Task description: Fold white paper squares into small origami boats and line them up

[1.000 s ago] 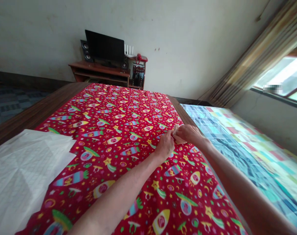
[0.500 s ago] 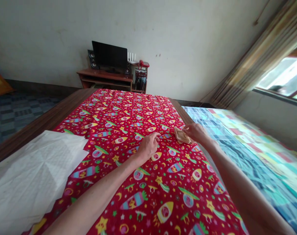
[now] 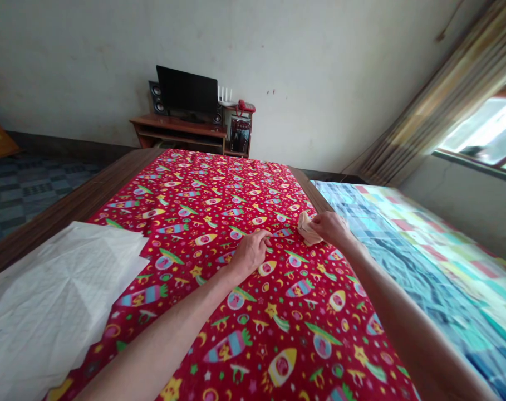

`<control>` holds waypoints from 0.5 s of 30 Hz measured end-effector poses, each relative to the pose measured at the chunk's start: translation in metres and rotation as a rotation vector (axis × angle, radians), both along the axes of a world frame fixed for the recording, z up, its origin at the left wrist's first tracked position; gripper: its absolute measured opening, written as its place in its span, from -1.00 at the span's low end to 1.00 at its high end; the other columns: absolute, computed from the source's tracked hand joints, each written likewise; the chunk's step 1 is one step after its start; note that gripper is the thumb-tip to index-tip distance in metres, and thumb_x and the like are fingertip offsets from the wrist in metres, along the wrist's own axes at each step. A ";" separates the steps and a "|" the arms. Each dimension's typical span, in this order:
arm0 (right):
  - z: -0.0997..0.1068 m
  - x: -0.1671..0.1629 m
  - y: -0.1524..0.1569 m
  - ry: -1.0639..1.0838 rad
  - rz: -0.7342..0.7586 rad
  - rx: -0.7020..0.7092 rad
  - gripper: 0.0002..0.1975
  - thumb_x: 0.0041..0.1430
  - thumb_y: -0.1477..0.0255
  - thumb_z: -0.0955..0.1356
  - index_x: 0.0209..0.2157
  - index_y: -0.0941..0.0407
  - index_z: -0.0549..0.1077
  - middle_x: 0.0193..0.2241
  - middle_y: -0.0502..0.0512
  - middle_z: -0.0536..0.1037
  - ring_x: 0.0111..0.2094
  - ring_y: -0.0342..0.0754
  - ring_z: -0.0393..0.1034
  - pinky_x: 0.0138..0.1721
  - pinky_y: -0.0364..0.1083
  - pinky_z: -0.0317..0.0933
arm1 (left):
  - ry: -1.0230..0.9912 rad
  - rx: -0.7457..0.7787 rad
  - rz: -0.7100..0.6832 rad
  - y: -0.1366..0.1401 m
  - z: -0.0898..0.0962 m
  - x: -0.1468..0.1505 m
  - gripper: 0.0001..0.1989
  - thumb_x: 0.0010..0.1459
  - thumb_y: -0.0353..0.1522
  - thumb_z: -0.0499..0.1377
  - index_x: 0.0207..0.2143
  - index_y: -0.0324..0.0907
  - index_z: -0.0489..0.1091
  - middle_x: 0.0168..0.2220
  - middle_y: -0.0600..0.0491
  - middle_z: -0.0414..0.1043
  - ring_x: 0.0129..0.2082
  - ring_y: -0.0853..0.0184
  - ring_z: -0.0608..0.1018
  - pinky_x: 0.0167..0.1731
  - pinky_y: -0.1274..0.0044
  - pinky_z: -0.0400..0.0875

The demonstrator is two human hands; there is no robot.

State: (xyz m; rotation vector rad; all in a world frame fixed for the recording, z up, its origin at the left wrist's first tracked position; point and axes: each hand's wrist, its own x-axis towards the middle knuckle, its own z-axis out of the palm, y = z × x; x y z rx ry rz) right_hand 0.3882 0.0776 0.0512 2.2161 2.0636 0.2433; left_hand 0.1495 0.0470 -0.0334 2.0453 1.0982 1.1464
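Observation:
My right hand pinches the edge of a small beige crumpled piece, thin and soft like cloth or paper. This piece rests near the right edge of a red cloth printed with rockets, stars and planets. To its left, my left hand lies low over the same cloth. The left fingers are curled in, the thumb close against the index finger, and nothing shows in them. Large creased white sheets lie in a stack at the left, apart from both hands.
The red cloth covers a long dark wooden table. At its right is a bed with a blue and multicoloured checked cover. Beyond the far end stands a desk with a monitor, speakers and a red telephone.
The beige piece lay flatter before; its left side now stands up, bunched at my right fingertips. My left hand has shifted very slightly or not at all.

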 end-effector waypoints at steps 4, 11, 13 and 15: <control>-0.002 0.000 0.002 -0.008 0.009 -0.009 -0.67 0.15 0.32 0.21 -0.34 0.13 0.57 -0.38 0.18 0.57 -0.38 -0.03 0.45 -0.51 -0.17 0.01 | 0.002 0.004 -0.007 0.000 -0.001 0.000 -0.67 0.08 -0.61 -0.02 -0.19 -0.19 0.42 -0.37 0.07 0.52 -0.37 0.39 0.56 -0.33 0.60 0.41; -0.003 -0.001 -0.002 -0.042 0.018 -0.022 -0.63 0.21 0.30 0.18 -0.30 0.15 0.57 -0.34 0.20 0.58 -0.33 -0.01 0.47 -0.46 -0.19 0.09 | 0.012 0.017 -0.013 0.002 -0.005 -0.001 -0.67 0.09 -0.60 -0.01 -0.19 -0.18 0.42 -0.37 0.08 0.53 -0.35 0.37 0.56 -0.30 0.57 0.42; -0.003 -0.002 -0.003 -0.055 0.019 -0.032 -0.63 0.22 0.31 0.18 -0.29 0.16 0.57 -0.34 0.22 0.58 -0.33 -0.01 0.47 -0.45 -0.18 0.11 | 0.015 0.019 -0.012 0.001 -0.005 -0.001 -0.67 0.08 -0.61 -0.01 -0.19 -0.18 0.42 -0.37 0.07 0.53 -0.35 0.37 0.56 -0.30 0.58 0.42; -0.003 -0.004 -0.002 -0.069 0.017 -0.044 -0.62 0.22 0.32 0.18 -0.30 0.19 0.57 -0.33 0.24 0.59 -0.33 0.00 0.48 -0.44 -0.18 0.13 | 0.017 0.023 -0.014 0.000 -0.004 -0.001 -0.67 0.09 -0.61 -0.02 -0.19 -0.18 0.42 -0.37 0.07 0.53 -0.35 0.37 0.56 -0.30 0.58 0.41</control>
